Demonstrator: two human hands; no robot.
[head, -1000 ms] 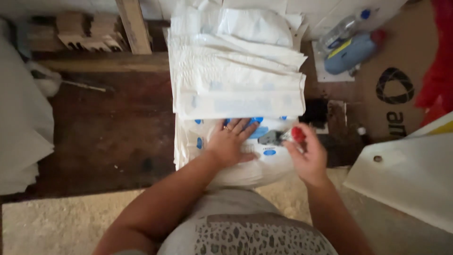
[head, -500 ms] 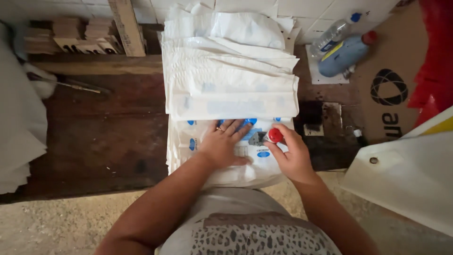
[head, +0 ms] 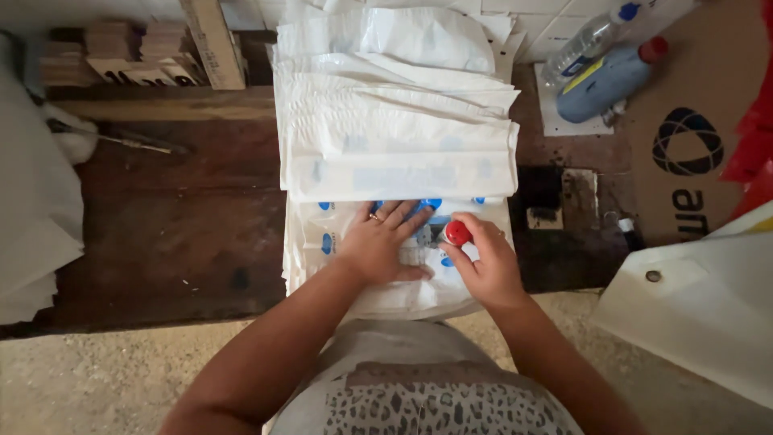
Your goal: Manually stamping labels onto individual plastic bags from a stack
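Far left: loose white sheets (head: 32, 217) hanging past the edge of the dark wooden bench (head: 177, 225), with a thin tool (head: 113, 138) and wooden blocks (head: 137, 56) at the back. Plenty of bare wood there, well apart from the work.

Centre: a shingled pile of white bags (head: 394, 137), each overlapping the next and reaching back to the tiled wall. Probably finished with, to judge by the neat lapping. Nearest the body, a blue-printed bag (head: 322, 242) on a low stack at the bench's front edge, its near end bulging slightly over the lip. Seemingly the one in hand now. No telling how many lie beneath.

Left hand (head: 378, 246) flat on that bag, fingers spread, gripping nothing, only pressing. Right hand (head: 483, 266) just beside it, fingertips pinched shut around a small red-topped piece (head: 457, 234) held against the print.

Right: tighter quarters. A dark gap in the bench, two bottles (head: 608, 76) lying at the back, a cardboard box (head: 692, 153) and a white panel (head: 700, 314) close by the right forearm. Little room for a sideways sweep; freer toward the left.
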